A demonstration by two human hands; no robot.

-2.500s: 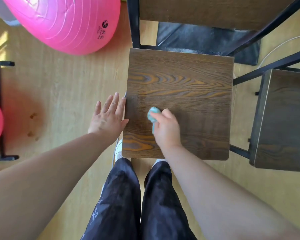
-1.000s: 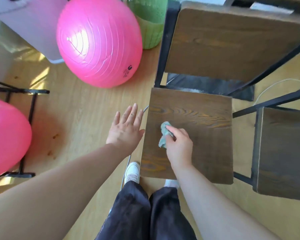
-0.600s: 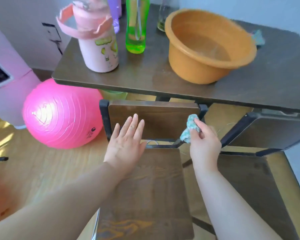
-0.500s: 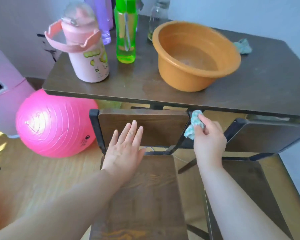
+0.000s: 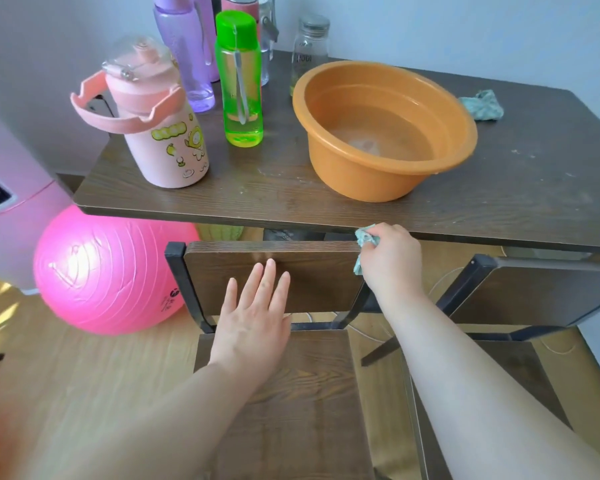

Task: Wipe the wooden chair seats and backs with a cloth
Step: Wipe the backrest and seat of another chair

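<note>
- Both hands reach forward on bare forearms from the bottom of the view.
- Chair seat (image 5: 291, 403): dark wood with strong grain, directly below, between the two forearms.
- Left hand (image 5: 253, 323): palm down, fingers straight and close together, holding nothing. It lies over the rear edge of the seat with its fingertips in front of the chair back. Cannot tell whether it touches the wood.
- Chair back (image 5: 312, 275): dark wooden panel in a black metal frame, upright, just below the table's front edge.
- Right hand (image 5: 390, 261): fingers curled tight round a bunched blue-green cloth (image 5: 365, 237), held at the top right corner of the chair back. Cloth shows above and below the fist.
- Second chair (image 5: 541, 292): same make, just to the right, its back under the table edge.
- Pink ball (image 5: 108, 271): large, on the wooden floor (image 5: 66, 393) left of the chair, partly under the table.
- Table (image 5: 534, 188): dark wood top with pale smears and specks.
- Orange basin (image 5: 361, 174): mid-table, a little water in the bottom.
- Pink jug (image 5: 160, 133): clear lid, loop handle, cartoon stickers, near the left front corner.
- Green bottle (image 5: 239, 81): upright between jug and basin, set farther back.
- Purple bottle (image 5: 187, 53): behind the jug, near the wall.
- Glass jar (image 5: 310, 43): metal lid, behind the basin.
- Second cloth (image 5: 482, 105): same colour, crumpled, on the table beyond the basin to the right, apart from it.
</note>
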